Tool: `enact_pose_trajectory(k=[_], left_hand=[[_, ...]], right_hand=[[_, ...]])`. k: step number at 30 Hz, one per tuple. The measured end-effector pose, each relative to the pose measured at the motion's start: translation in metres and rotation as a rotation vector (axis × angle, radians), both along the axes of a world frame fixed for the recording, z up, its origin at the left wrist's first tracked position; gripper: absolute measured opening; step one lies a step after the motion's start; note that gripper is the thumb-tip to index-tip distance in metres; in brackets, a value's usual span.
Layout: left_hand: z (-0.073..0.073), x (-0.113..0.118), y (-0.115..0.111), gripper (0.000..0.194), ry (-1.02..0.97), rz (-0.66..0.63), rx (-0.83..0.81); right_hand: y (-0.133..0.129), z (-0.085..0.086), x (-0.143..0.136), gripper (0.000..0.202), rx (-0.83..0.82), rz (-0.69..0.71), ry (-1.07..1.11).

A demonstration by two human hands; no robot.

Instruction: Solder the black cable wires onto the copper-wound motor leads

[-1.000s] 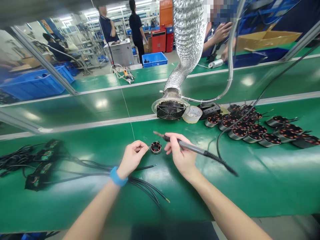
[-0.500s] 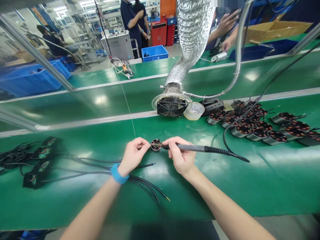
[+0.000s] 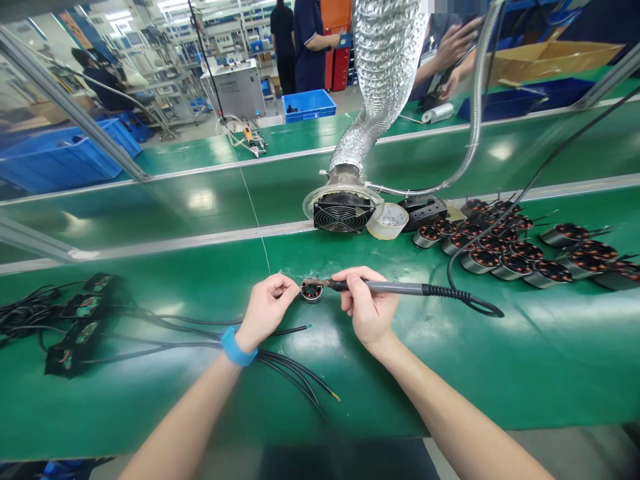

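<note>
A small round motor part (image 3: 312, 292) with copper windings lies on the green table (image 3: 400, 380). At its left edge my left hand (image 3: 270, 303), wearing a blue wristband (image 3: 239, 347), is closed in a pinch; what the fingertips hold is too small to make out. My right hand (image 3: 369, 303) grips a grey soldering iron (image 3: 397, 287) like a pen, its tip over the top of the motor part. Several black cables (image 3: 295, 370) run beneath my left wrist, their ends on the table.
Above the part hangs a foil duct (image 3: 385, 73) with a black fan (image 3: 344, 215), beside a roll of tape (image 3: 388, 221). Several motors (image 3: 510, 267) stand at the right. Black housings (image 3: 70, 350) lie left. Across the partition a person's hands (image 3: 457, 50) hold something dark.
My right hand and the soldering iron have shifted slightly right, the tip rising toward the motor part's upper edge. My left hand stays in place. People in the background have moved.
</note>
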State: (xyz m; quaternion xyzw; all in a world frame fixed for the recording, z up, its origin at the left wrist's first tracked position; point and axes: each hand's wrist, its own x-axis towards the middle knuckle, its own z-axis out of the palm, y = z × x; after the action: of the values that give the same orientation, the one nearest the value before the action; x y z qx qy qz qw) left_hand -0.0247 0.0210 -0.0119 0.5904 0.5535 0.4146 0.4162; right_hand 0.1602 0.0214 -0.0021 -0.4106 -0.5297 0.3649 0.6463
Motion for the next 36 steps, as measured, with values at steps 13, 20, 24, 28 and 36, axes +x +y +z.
enact_pose_trajectory(k=[13, 20, 24, 28, 36], left_hand=[[-0.001, -0.001, -0.001, 0.020, 0.006, 0.005, -0.007], [-0.001, 0.000, 0.001, 0.019, -0.014, 0.004, 0.001], [-0.001, -0.002, 0.001, 0.019, -0.010, 0.001, 0.030], [0.001, -0.005, 0.001, 0.019, -0.024, 0.004, 0.086], [0.004, -0.009, 0.000, 0.028, -0.092, -0.034, 0.096]], right_hand=[[0.002, -0.002, 0.001, 0.026, -0.019, -0.026, -0.085], [0.011, 0.001, 0.002, 0.033, 0.014, 0.113, -0.515], [0.017, -0.004, 0.012, 0.070, 0.043, 0.331, -0.617], [0.020, -0.015, 0.010, 0.065, 0.044, 0.396, -0.588], [0.015, -0.036, -0.020, 0.064, 0.063, 0.418, -0.482]])
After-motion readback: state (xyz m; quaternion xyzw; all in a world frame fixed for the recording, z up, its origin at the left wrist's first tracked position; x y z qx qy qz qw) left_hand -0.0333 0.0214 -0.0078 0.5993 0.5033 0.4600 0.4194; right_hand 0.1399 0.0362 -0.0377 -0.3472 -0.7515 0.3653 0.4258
